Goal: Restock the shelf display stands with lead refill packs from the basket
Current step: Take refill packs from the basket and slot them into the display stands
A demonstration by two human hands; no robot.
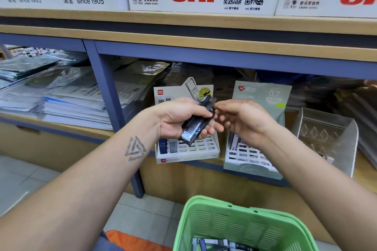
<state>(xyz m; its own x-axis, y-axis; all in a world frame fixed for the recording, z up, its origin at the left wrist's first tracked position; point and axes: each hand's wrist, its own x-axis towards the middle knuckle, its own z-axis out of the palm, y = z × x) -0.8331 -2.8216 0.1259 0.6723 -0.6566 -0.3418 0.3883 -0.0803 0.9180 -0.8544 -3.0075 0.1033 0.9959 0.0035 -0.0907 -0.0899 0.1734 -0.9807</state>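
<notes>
Shelf [183, 171] w/ two display stands just beyond both hands; left one [186, 149] mostly empty slots. Green basket [240, 224] below the hands, more packs inside. Left hand [179, 120] grips a bunch of refill packs [199, 122], prob. as supply; right hand [242, 120] fingers curled at the top pack's end, seemingly picking one off.

White stand [186, 146] at shelf front edge: most slots free; two packs [167, 145] fill left end; overhead beam [224, 55] low
</notes>
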